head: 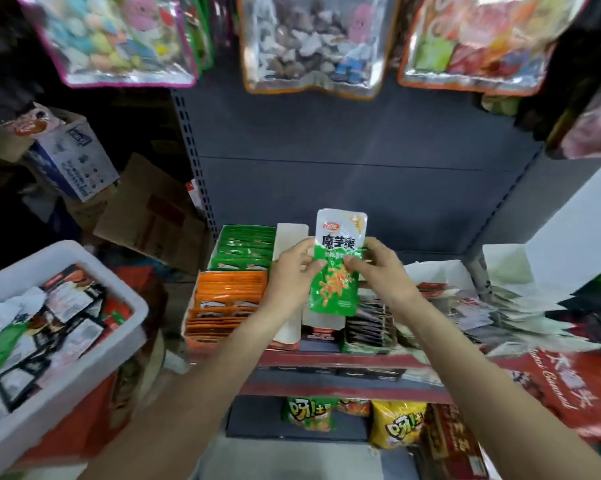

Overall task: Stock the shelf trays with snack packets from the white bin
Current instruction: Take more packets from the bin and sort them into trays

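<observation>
At the far left we see the white bin (pixel 129 306), standing well apart from the shelf and loaded with a jumble of snack packets (pixel 67 320) in white, black, red and green. Behind it lie a blue and white carton (pixel 74 161) and flattened brown cardboard (pixel 153 220).

Moving right, we reach the shelf trays. A green tray (pixel 243 249) packed with green packets sits at the back, and just in front of it an orange tray (pixel 223 303) is filled with orange packets standing on edge.

Next comes our left hand (pixel 292 271), its thumb and fingers curled onto the left edge of a green and white packet (pixel 337 268). The packet is held upright above the middle of the shelf, over a white divider card (pixel 290 233) and a row of dark packets (pixel 368 323). Our right hand (pixel 382 268) pinches the packet's right edge, thumb on the front face and fingers behind it, so both hands hold the one packet between them.

Further right we find loose white and red packets (pixel 465 306) heaped on the shelf, and a large red bag (pixel 562 396) at the edge. On the shelf below stand a green chip bag (pixel 309 414) and a yellow chip bag (pixel 396 424). Above, clear hanging bags (pixel 313 39) of assorted goods hang across the top of the view
</observation>
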`<state>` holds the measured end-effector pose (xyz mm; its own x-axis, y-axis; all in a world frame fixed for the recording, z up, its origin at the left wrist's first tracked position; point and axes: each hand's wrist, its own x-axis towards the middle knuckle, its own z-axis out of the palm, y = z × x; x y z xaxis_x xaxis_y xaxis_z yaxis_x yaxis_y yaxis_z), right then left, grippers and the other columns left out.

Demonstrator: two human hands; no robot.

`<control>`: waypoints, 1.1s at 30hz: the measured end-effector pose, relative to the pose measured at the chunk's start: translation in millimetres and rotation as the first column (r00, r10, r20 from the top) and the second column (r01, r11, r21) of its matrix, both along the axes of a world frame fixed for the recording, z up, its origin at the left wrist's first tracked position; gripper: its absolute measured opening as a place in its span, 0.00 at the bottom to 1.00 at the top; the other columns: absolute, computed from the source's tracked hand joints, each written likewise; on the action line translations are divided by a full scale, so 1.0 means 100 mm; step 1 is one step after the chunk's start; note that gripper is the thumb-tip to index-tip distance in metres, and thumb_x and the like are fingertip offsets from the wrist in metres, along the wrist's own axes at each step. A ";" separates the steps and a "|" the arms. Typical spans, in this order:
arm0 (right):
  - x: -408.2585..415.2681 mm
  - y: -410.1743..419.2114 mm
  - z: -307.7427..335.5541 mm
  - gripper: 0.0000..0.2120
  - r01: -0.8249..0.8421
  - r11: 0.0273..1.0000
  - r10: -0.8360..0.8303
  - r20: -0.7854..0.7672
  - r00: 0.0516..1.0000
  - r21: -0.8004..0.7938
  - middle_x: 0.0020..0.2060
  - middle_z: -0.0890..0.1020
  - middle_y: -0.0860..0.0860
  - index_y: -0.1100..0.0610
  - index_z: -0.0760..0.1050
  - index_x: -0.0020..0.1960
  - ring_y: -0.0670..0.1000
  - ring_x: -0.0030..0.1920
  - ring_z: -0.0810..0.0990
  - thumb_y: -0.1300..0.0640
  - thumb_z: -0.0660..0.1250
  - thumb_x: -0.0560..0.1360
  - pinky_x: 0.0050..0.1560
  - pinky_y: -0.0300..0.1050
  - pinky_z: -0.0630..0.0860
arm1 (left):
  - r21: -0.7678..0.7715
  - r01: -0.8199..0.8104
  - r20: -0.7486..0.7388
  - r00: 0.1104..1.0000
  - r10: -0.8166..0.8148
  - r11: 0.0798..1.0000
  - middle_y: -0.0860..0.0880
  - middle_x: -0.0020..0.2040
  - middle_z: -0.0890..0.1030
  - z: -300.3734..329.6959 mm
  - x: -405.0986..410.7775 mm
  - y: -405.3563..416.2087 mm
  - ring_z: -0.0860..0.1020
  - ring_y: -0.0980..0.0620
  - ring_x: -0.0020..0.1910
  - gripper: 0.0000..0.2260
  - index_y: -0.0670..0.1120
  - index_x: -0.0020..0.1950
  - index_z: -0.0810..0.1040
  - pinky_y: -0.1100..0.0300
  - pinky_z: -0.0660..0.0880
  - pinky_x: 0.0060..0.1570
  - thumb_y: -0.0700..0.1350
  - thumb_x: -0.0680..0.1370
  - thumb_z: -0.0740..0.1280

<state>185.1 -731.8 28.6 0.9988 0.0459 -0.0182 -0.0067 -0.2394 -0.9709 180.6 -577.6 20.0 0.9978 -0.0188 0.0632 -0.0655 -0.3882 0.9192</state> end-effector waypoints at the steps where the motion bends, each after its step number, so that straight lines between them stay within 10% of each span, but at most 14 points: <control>1: 0.04 -0.10 0.02 0.11 0.009 1.000 -0.008 0.024 1.000 -0.017 0.44 0.81 0.51 0.61 0.73 0.56 0.44 0.40 0.80 0.64 0.68 0.74 0.44 0.39 0.77 | 0.009 -0.003 0.015 1.000 0.003 1.000 0.51 0.43 0.79 -0.01 0.02 -0.06 0.78 0.55 0.45 0.15 0.46 0.63 0.75 0.66 0.72 0.47 0.40 0.76 0.68; 6: 0.23 -0.49 0.12 0.22 0.046 0.999 -0.047 0.038 0.998 0.028 0.42 0.80 0.53 0.57 0.70 0.58 0.37 0.34 0.79 0.69 0.72 0.69 0.34 0.32 0.76 | 0.043 0.075 0.030 0.997 -0.077 0.996 0.52 0.40 0.80 -0.02 0.13 -0.32 0.78 0.56 0.42 0.11 0.55 0.50 0.74 0.66 0.72 0.45 0.40 0.75 0.69; 12: 0.38 -0.70 0.15 0.11 0.169 0.978 -0.145 0.190 0.971 -0.120 0.35 0.80 0.54 0.53 0.73 0.39 0.59 0.38 0.79 0.64 0.74 0.68 0.41 0.59 0.78 | 0.138 0.066 -0.016 0.998 -0.065 0.988 0.48 0.51 0.80 -0.14 0.32 -0.45 0.78 0.53 0.47 0.12 0.44 0.61 0.76 0.73 0.71 0.45 0.37 0.77 0.66; 18: 0.44 -0.80 -0.01 0.09 0.308 0.924 -0.234 0.301 0.924 -0.228 0.31 0.77 0.43 0.55 0.71 0.42 0.39 0.28 0.74 0.60 0.72 0.71 0.29 0.30 0.67 | 0.556 0.369 -0.230 0.929 -0.288 0.745 0.44 0.69 0.72 -0.39 0.30 -0.40 0.69 0.48 0.68 0.22 0.44 0.71 0.69 0.59 0.65 0.67 0.30 0.78 0.55; 22: 0.44 -0.79 -0.16 0.11 0.233 0.925 -0.154 0.265 0.952 -0.299 0.31 0.76 0.46 0.54 0.69 0.41 0.42 0.29 0.72 0.59 0.72 0.72 0.30 0.34 0.67 | 0.601 0.536 -0.305 0.839 -0.450 0.592 0.48 0.69 0.71 -0.40 0.30 -0.46 0.68 0.50 0.68 0.20 0.48 0.70 0.71 0.60 0.63 0.65 0.42 0.77 0.66; 33: 0.35 -0.83 -0.28 0.12 0.121 0.841 0.021 0.256 0.966 -0.527 0.31 0.74 0.54 0.58 0.66 0.40 0.54 0.32 0.70 0.59 0.69 0.74 0.29 0.39 0.62 | 0.617 0.525 -0.290 0.844 -0.451 0.586 0.49 0.65 0.76 -0.43 0.23 -0.52 0.74 0.50 0.62 0.24 0.50 0.67 0.73 0.53 0.71 0.62 0.55 0.73 0.70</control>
<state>220.1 -814.7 0.8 0.9749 0.0498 0.2168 0.1843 -0.7264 -0.6621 203.9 -629.4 -22.8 0.8255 -0.5036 -0.2547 -0.3585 -0.8165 0.4525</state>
